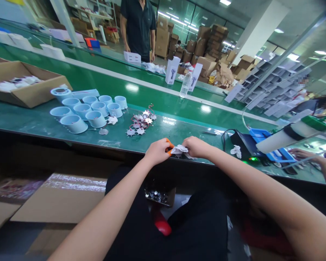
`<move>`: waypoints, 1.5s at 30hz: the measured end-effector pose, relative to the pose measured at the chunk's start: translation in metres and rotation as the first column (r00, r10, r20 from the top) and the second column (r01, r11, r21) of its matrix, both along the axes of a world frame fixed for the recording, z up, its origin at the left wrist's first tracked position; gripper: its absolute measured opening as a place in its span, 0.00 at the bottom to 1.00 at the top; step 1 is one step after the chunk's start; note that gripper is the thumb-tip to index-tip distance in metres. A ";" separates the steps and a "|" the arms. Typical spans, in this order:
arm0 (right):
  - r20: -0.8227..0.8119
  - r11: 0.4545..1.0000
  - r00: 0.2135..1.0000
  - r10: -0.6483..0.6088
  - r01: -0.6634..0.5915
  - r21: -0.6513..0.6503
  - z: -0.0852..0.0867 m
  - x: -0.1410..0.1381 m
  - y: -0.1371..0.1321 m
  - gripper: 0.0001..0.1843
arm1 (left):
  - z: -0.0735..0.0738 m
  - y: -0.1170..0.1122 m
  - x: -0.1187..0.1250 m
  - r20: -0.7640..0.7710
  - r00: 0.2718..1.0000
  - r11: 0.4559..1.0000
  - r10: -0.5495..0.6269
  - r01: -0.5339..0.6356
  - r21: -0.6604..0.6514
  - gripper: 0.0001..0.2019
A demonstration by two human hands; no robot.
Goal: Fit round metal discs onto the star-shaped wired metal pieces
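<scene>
Seemingly midway: one crumpled white piece (180, 149) is in work at the near edge of the surface (174, 127).
The left hand (157, 150) is closed round an orange item (168, 148), the right hand (196, 146) pinches the white piece; red-wired metal discs (140, 125) apparently remain. The cardboard box (38, 96) holds white parts (19, 83); what the light-blue cups (74, 125) hold is unclear.

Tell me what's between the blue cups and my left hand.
In the head view, a pile of spiked discs lies between the blue cups and your left hand, with a white scrap and a flat disc near the cups.
</scene>
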State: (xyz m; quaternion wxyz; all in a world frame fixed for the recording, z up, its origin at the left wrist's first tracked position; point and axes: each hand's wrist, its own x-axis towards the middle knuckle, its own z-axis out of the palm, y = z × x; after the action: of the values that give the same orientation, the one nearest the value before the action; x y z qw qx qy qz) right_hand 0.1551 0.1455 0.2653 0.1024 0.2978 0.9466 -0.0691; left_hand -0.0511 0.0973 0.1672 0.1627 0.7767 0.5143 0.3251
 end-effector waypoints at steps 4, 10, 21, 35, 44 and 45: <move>-0.011 0.996 0.996 -0.083 0.083 -0.032 -0.003 -0.001 0.004 0.11 | -0.001 0.001 0.000 -0.005 1.000 1.000 0.002 -0.002 0.010 0.09; -0.073 0.976 0.976 -0.203 0.195 -0.098 -0.010 0.001 0.012 0.07 | -0.001 0.001 0.000 -0.012 1.000 1.000 0.002 -0.002 0.019 0.09; -0.304 0.844 0.812 -0.499 0.374 -0.385 -0.034 0.020 0.022 0.11 | -0.001 0.000 0.001 0.005 1.000 0.999 -0.002 0.002 0.037 0.10; -0.424 0.945 0.885 -0.191 0.049 -0.325 -0.023 0.035 0.014 0.11 | -0.002 0.001 0.000 -0.013 1.000 0.999 0.002 -0.002 0.044 0.08; -0.339 0.948 0.897 -0.285 0.212 -0.236 -0.029 0.028 0.016 0.12 | -0.002 0.001 0.001 0.016 1.000 0.999 -0.002 0.001 0.039 0.09; -0.321 0.939 0.893 -0.316 0.247 -0.239 -0.030 0.026 0.017 0.10 | -0.001 0.001 0.001 0.019 1.000 0.999 0.000 -0.001 0.041 0.09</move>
State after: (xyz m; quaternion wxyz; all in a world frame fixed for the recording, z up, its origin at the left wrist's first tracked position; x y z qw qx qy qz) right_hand 0.1813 0.1622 0.2351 -0.0531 0.4037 0.8848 -0.2265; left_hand -0.0499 0.0978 0.1658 0.1517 0.7766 0.5061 0.3431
